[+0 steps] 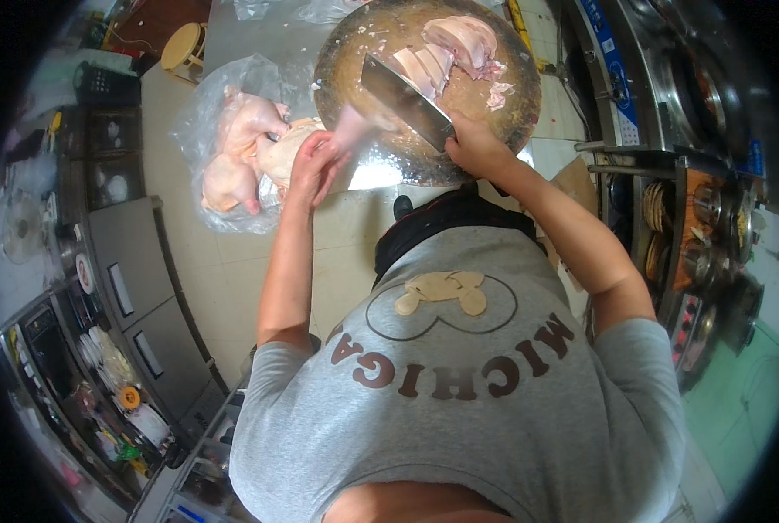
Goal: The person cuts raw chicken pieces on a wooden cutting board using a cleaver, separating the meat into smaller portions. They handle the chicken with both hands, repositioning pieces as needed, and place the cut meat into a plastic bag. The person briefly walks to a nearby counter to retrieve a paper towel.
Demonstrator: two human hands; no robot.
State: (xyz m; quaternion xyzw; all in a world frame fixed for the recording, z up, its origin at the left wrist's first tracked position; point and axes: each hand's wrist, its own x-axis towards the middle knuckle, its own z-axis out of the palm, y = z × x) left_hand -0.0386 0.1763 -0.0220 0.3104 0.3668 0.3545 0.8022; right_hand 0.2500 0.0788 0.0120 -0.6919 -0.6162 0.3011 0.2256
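Observation:
My right hand (477, 145) grips the handle end of a cleaver (405, 101). Its broad steel blade slants across the round wooden chopping block (389, 33). Beyond the blade, cut slices of raw poultry (425, 68) lie by a larger raw piece (461, 42), with a small scrap (499, 96) to their right. At the block's lower left edge, my left hand (317, 167) holds a motion-blurred pink piece of raw poultry (353, 127) at its fingertips. Left of that hand, several raw poultry leg pieces (232, 150) rest on a clear plastic bag (193, 124).
The block stands on a metal table (284, 33), with more plastic bags (324, 10) at its far side. A wooden stool (183, 49) is at the far left. Grey cabinets (124, 261) line the left; a steel stove (657, 78) and shelves with pots (706, 202) run along the right.

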